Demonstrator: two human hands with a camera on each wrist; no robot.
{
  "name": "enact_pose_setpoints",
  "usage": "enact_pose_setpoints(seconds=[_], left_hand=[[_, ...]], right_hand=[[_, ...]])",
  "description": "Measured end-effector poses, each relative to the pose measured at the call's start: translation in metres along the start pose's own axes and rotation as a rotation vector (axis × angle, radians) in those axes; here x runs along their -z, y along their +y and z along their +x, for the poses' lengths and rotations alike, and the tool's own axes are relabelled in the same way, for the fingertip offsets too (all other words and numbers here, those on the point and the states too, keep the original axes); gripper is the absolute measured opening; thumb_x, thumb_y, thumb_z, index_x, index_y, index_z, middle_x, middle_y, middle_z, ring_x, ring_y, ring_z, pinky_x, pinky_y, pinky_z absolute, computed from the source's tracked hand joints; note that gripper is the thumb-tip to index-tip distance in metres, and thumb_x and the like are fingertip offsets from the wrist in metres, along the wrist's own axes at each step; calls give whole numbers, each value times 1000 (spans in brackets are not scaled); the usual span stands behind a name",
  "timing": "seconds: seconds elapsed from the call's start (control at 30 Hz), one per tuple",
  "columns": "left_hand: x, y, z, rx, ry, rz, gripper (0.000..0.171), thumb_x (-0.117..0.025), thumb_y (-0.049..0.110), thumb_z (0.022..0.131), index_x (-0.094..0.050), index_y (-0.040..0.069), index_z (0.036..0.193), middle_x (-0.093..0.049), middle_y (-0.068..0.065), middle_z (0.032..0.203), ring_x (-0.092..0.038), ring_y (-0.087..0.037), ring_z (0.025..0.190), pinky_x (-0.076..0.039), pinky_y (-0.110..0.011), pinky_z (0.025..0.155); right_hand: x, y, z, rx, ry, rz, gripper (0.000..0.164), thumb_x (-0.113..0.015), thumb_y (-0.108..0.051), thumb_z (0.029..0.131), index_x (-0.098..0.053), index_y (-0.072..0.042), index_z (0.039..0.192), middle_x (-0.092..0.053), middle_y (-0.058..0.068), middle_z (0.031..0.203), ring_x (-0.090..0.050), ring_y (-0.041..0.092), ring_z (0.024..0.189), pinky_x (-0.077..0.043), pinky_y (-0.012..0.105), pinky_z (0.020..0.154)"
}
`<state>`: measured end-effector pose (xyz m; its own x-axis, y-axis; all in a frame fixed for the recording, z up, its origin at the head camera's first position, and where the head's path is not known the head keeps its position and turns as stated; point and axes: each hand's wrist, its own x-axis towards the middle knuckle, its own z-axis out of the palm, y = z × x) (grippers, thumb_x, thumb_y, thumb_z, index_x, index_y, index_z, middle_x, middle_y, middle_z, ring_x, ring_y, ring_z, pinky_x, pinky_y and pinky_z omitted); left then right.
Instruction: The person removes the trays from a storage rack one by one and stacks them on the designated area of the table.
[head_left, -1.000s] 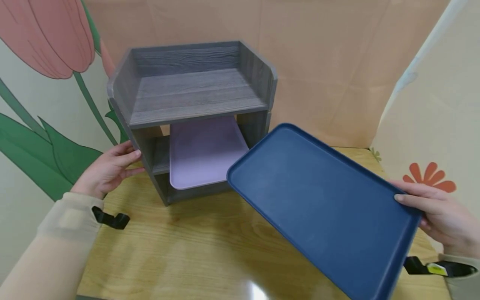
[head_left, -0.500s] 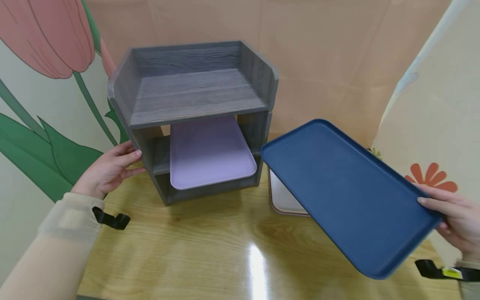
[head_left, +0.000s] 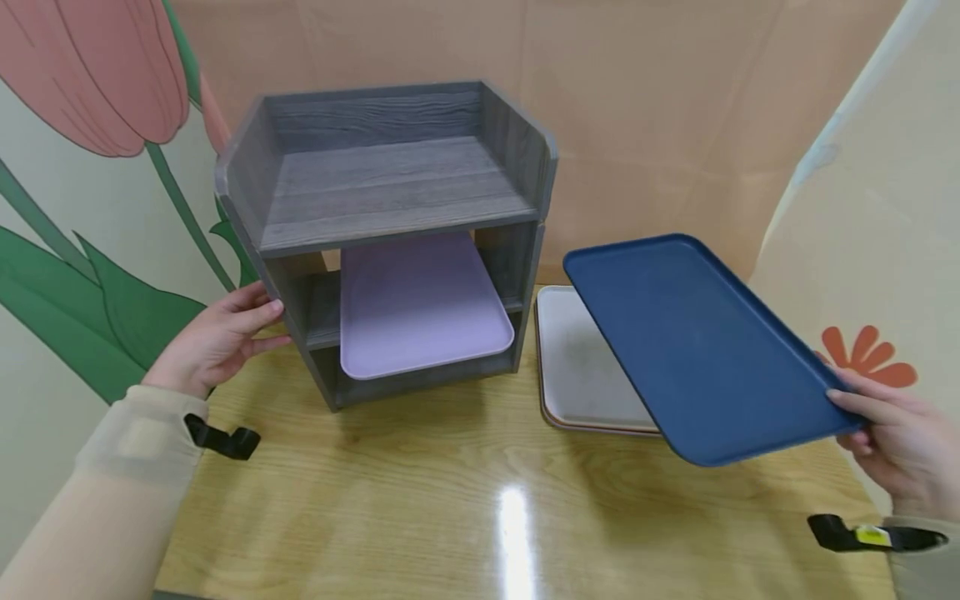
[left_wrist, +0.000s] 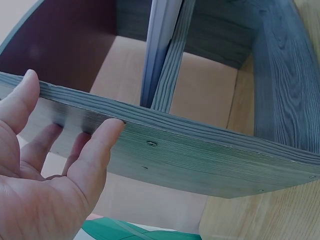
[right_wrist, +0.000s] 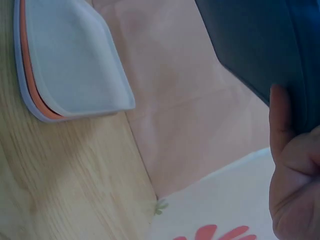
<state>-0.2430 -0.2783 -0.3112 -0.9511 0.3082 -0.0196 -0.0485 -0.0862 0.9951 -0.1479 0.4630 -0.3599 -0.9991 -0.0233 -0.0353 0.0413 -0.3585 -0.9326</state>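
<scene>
A grey wooden two-tier shelf (head_left: pixel 397 187) stands on the table, and my left hand (head_left: pixel 217 343) rests against its left side. In the left wrist view, straight fingertips touch the shelf's outer side panel (left_wrist: pixel 170 155), with the thumb near the edge. A lilac tray (head_left: pixel 420 312) lies on the middle board and sticks out at the front. My right hand (head_left: pixel 892 433) grips the right end of a dark blue tray (head_left: pixel 697 350). That tray hangs tilted above a stack of trays, whose top one is an off-white tray (right_wrist: pixel 75 60).
Beneath the off-white tray, the right wrist view shows an orange tray (right_wrist: pixel 31 80) and a lilac-grey tray (right_wrist: pixel 20 85). The wooden table (head_left: pixel 420 500) extends in front of the shelf. A peach backdrop (head_left: pixel 637 125) rises behind.
The blue tray has moved right and back, away from the shelf, and has tilted and turned; the off-white tray beneath it has come into view. My left hand stays put on the shelf.
</scene>
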Motion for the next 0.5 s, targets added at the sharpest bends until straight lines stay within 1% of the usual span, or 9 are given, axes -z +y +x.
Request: enact_pose_setpoints(seconds=[0.03, 0.13, 0.27, 0.4, 0.5], left_hand=[[0, 0, 0, 1, 2, 1, 67, -52, 15, 100, -13, 4, 154, -42, -4, 137, -52, -9, 114, -54, -29, 84], [0, 0, 0, 2, 7, 0, 67, -53, 15, 100, -14, 4, 154, -42, -3, 137, -53, -9, 113, -54, -30, 85], [-1, 1, -1, 2, 3, 7, 67, -53, 15, 100, -14, 4, 154, -41, -4, 138, -52, -10, 115, -54, -30, 86], [-1, 2, -1, 5, 3, 14, 68, -53, 16, 100, -13, 5, 154, -40, -5, 139, -50, -11, 117, -54, -30, 86], [-2, 2, -1, 11, 11, 11, 69, -53, 16, 100, -13, 5, 154, -39, -5, 139, -50, -11, 117, -54, -30, 86]], right_hand=[[-1, 2, 2, -4, 7, 12, 38, -42, 0, 102, -71, -20, 117, -71, -3, 104, -43, 17, 46, -20, 31, 40], [-6, 8, 6, -6, 74, 78, 36, -45, 0, 101, -73, -19, 112, -71, -5, 102, -44, 16, 47, -27, 28, 40], [-18, 17, 11, -4, 174, 142, 33, -49, 0, 99, -75, -19, 105, -71, -1, 92, -46, 14, 46, -32, 24, 39], [-30, 23, 17, -40, 236, 177, 30, -52, -1, 97, -77, -18, 101, -72, 4, 86, -52, 15, 48, -36, 23, 39], [-36, 28, 21, -70, 265, 185, 28, -55, -1, 96, -78, -17, 98, -72, 5, 84, -53, 16, 49, -36, 24, 39]])
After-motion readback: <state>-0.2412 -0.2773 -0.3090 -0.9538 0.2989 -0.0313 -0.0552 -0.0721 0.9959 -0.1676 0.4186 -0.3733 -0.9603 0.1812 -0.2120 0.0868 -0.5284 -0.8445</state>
